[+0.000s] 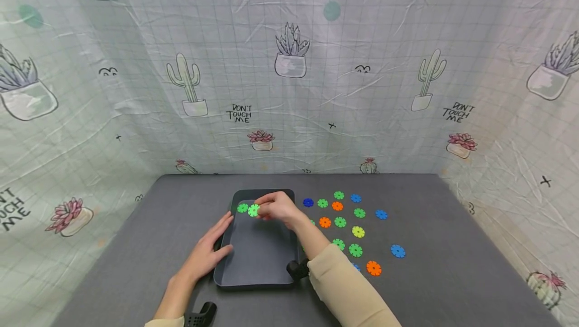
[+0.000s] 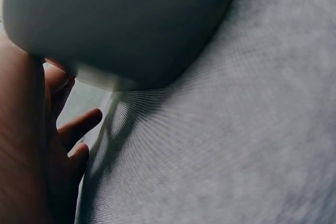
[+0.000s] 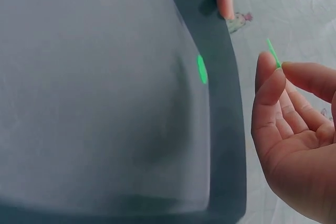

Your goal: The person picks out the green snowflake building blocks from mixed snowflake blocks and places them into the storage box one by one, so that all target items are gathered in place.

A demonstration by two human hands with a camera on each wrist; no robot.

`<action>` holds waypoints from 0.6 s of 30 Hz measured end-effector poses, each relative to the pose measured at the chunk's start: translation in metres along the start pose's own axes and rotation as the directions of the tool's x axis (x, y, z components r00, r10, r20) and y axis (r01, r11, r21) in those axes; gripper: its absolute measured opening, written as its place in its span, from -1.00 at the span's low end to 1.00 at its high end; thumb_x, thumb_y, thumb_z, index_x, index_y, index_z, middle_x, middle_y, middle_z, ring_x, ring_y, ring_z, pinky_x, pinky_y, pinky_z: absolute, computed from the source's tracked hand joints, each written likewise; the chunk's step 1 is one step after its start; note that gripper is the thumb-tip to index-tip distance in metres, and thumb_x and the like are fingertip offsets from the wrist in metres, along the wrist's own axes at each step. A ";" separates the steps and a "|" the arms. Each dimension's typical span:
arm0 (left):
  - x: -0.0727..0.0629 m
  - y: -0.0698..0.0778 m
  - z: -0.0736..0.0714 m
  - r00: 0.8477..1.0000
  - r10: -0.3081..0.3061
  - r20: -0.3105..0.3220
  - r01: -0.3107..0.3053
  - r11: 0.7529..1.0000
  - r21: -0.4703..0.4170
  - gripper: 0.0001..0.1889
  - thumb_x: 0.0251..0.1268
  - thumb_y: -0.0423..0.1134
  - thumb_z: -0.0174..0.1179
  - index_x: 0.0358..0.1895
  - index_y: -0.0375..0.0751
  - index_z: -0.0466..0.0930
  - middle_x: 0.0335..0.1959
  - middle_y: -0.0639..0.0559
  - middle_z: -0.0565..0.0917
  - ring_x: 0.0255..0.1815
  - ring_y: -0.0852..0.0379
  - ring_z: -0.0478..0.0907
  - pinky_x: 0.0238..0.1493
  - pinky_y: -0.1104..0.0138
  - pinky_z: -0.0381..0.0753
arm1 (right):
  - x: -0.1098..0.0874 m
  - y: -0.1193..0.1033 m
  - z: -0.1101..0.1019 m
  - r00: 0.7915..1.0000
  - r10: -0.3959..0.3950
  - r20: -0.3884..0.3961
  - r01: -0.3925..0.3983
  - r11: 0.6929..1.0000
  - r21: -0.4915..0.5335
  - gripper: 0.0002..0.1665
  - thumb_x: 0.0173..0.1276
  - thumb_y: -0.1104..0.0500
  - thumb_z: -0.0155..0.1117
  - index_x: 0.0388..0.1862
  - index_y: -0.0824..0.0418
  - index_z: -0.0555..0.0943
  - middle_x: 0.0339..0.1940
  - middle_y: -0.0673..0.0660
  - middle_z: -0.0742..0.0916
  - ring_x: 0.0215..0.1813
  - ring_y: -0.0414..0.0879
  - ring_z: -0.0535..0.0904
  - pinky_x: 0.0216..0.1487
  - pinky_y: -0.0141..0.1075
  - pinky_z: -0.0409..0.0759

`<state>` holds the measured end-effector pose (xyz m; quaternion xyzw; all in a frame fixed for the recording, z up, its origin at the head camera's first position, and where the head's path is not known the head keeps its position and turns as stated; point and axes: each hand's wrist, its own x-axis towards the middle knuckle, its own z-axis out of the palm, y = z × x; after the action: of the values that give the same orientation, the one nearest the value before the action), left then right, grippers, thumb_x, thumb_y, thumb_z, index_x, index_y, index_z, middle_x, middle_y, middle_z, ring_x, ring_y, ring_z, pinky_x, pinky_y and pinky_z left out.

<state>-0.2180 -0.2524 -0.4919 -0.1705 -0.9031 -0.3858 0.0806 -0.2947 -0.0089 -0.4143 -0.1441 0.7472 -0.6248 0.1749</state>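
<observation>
A dark grey rectangular tray (image 1: 258,256) lies on the table. Between thumb and fingertips my right hand (image 1: 278,209) pinches a thin green notched disc (image 1: 254,210), held over the far part of the tray. In the right wrist view that disc (image 3: 273,52) shows edge-on in the pinch. Another green disc (image 1: 243,208) lies in the tray's far left corner; the right wrist view shows this lying disc (image 3: 202,70) too. My left hand (image 1: 208,251) rests along the tray's left side with fingers extended. The left wrist view shows the hand's fingers (image 2: 79,129) beside the tray's underside (image 2: 121,24).
Right of the tray, several notched discs lie scattered flat: orange (image 1: 373,268), blue (image 1: 398,251), yellow (image 1: 358,231), green (image 1: 355,250) and dark blue (image 1: 308,202). My right forearm (image 1: 312,236) covers part of them. A cactus-printed curtain (image 1: 316,106) hangs behind the grey table (image 1: 452,277).
</observation>
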 end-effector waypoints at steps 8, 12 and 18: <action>0.001 0.000 0.000 1.000 0.007 0.004 -0.007 1.000 -0.005 -0.23 0.26 -0.34 0.26 0.57 -0.19 0.23 0.61 -0.02 0.15 0.56 -0.25 0.08 0.34 -0.33 0.10 | 0.009 0.002 0.012 0.999 0.032 -0.024 -0.031 0.999 0.019 -0.61 0.29 0.43 0.25 0.10 0.46 0.67 -0.26 0.29 0.79 -0.06 0.27 0.72 -0.06 -0.04 0.66; 0.001 0.000 0.000 1.000 0.012 0.007 -0.012 1.000 -0.007 -0.23 0.26 -0.34 0.26 0.56 -0.21 0.23 0.61 -0.03 0.15 0.56 -0.25 0.08 0.33 -0.33 0.10 | 0.014 0.007 0.016 0.998 0.044 -0.036 -0.043 0.999 0.024 -0.65 0.31 0.43 0.25 0.07 0.45 0.68 -0.34 0.25 0.79 -0.09 0.27 0.73 -0.08 -0.05 0.67; 0.000 0.001 0.000 1.000 0.007 0.002 -0.007 1.000 -0.006 -0.24 0.26 -0.35 0.26 0.56 -0.22 0.25 0.60 -0.05 0.15 0.56 -0.25 0.09 0.33 -0.32 0.11 | 0.020 0.017 0.024 0.997 0.065 -0.052 -0.063 0.997 0.039 -0.65 0.27 0.46 0.26 0.05 0.47 0.69 -0.36 0.23 0.79 -0.34 -0.01 0.74 -0.17 -0.16 0.68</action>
<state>-0.2178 -0.2517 -0.4918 -0.1741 -0.9014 -0.3881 0.0805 -0.3023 -0.0361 -0.4366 -0.1001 0.7440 -0.6362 0.1778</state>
